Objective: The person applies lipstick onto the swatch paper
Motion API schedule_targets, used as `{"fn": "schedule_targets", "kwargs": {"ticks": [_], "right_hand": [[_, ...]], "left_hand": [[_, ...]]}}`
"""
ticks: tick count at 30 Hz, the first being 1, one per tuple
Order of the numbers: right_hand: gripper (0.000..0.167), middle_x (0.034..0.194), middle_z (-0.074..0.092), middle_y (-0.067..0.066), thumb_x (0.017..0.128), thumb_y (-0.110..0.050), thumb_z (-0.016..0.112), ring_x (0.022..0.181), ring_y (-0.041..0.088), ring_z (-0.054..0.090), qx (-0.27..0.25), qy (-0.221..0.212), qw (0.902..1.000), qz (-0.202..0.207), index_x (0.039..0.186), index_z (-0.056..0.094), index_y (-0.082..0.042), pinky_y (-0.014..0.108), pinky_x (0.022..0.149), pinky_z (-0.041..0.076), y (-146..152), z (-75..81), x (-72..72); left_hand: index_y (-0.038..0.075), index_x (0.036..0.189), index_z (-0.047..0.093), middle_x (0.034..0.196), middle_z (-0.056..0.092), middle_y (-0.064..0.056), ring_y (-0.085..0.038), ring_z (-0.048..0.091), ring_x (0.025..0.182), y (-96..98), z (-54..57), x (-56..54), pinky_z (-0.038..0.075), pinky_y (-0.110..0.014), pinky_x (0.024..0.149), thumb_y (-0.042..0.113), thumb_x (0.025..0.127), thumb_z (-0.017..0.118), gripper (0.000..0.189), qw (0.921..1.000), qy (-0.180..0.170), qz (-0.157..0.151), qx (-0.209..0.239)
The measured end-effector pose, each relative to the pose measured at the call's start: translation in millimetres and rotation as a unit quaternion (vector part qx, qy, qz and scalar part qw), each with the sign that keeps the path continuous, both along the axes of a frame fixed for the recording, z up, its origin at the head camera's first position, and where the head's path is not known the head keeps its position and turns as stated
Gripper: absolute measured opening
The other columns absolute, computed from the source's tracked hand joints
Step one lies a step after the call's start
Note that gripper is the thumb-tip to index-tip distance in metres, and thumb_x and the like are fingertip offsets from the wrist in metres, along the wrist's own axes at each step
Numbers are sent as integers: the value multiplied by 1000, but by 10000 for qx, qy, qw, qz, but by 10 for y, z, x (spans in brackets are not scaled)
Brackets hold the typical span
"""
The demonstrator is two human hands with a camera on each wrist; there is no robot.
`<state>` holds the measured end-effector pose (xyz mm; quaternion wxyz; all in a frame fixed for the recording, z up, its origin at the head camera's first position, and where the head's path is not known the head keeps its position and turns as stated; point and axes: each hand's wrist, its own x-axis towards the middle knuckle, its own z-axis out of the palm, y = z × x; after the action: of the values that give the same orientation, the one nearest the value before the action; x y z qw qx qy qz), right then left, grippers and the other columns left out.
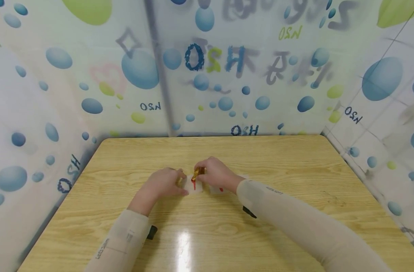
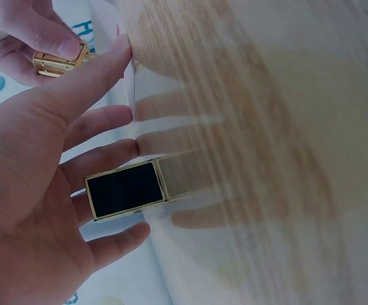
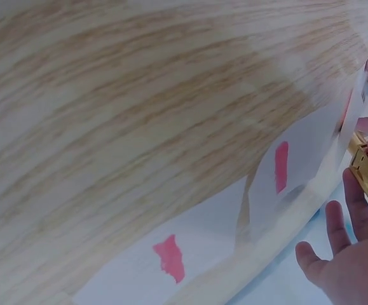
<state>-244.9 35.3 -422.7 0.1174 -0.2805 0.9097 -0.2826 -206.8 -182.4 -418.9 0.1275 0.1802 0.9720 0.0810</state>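
My right hand (image 1: 215,172) pinches a gold lipstick (image 1: 198,173), tip down, at a red stroke (image 1: 194,184) on a small white paper (image 1: 189,186). In the right wrist view, the lipstick's gold case (image 3: 367,175) shows between the fingers. My left hand (image 1: 166,182) rests at the paper's left side, its fingers spread and mostly straight. A black, gold-edged rectangular piece (image 2: 125,190), which looks like a lipstick cap, stands upright beside those fingers in the left wrist view. I cannot tell whether the hand touches it.
Right of the first paper lie more white papers with red marks; two show in the right wrist view, a nearer paper (image 3: 203,248) and a farther paper (image 3: 304,146). All are on a glossy wooden table (image 1: 278,158). Behind it stands a wall (image 1: 220,121) with blue and green dots.
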Motion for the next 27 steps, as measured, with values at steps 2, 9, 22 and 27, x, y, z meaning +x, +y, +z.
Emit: {"fn": "schedule_targets", "kwargs": {"ticks": [2, 9, 22, 27], "right_hand": [[29, 114, 79, 1, 100, -19, 77, 103, 15, 69, 12, -6, 10000, -30, 128, 76, -12, 37, 96, 59, -4, 7, 3], [31, 119, 79, 2, 99, -17, 78, 109, 18, 69, 1, -113, 9999, -64, 129, 76, -11, 41, 103, 57, -15, 31, 41], [31, 117, 78, -2, 99, -22, 78, 103, 11, 66, 119, -234, 9996, -65, 129, 77, -17, 36, 98, 58, 8, -5, 155], [26, 110, 78, -6, 97, -20, 80, 98, 10, 65, -27, -353, 9994, 54, 123, 79, -17, 36, 96, 58, 59, 10, 217]], "left_hand": [[16, 140, 72, 158, 57, -16, -40, 61, 139, 0, 1, 4, 52, -56, 112, 49, 91, 83, 61, 10000, 1, 6, 6], [15, 140, 72, 159, 57, -16, -40, 60, 140, -10, -2, 4, 52, -58, 113, 48, 91, 83, 60, 10000, -20, 70, 28], [15, 140, 71, 158, 57, -16, -41, 61, 138, -6, 2, 14, 53, -58, 111, 47, 91, 83, 59, 10000, 18, 19, 82], [14, 140, 71, 158, 57, -16, -41, 60, 140, -5, 6, 18, 52, -59, 113, 47, 92, 83, 59, 10000, 14, 20, 97]]}}
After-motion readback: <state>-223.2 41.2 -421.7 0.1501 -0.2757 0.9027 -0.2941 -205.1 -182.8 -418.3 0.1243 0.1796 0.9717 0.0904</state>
